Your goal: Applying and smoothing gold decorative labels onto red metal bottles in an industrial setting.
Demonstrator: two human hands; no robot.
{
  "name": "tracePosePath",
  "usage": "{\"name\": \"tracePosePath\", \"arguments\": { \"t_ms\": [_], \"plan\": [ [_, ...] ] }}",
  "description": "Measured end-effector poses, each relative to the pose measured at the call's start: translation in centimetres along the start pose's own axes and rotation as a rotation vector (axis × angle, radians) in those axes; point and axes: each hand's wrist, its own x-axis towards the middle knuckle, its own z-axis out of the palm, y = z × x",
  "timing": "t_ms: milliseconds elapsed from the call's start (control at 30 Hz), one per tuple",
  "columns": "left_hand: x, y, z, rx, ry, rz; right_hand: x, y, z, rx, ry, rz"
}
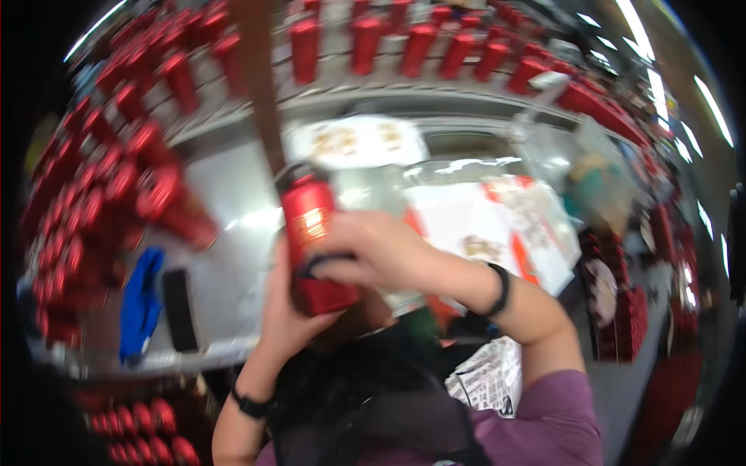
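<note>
A red metal bottle (309, 203) with a dark cap and a golden printed mark on its side is held up in front of me, slightly tilted. My left hand (286, 311) is wrapped around its lower part from the left and below. My right hand (381, 250) lies against the bottle's right side, its fingers bent inward. A dark blue strip shows at those fingers, too blurred to name. Beneath the bottle is the metal worktop (233, 241). White sheets with golden stickers (353, 141) lie just beyond the bottle.
Many red bottles (175, 206) crowd the left side, and more (365, 46) line the far rack. A blue cloth (141, 303) and a black phone-like slab (181, 311) lie at the left. White and orange sheets (458, 213) in clear plastic cover the right side.
</note>
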Motion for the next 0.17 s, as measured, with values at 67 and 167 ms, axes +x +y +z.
{"name": "tracePosePath", "arguments": {
  "t_ms": [67, 167],
  "plan": [
    [-0.6, 0.8, -0.7, -0.076, 0.04, -0.077, 3.5, 2.5, -2.3, -0.202, 0.159, 0.146],
    [-0.1, 0.3, -1.3, 0.079, 0.035, -0.011, 5.0, 4.1, -3.6, -0.383, 0.297, -0.104]
  ]
}}
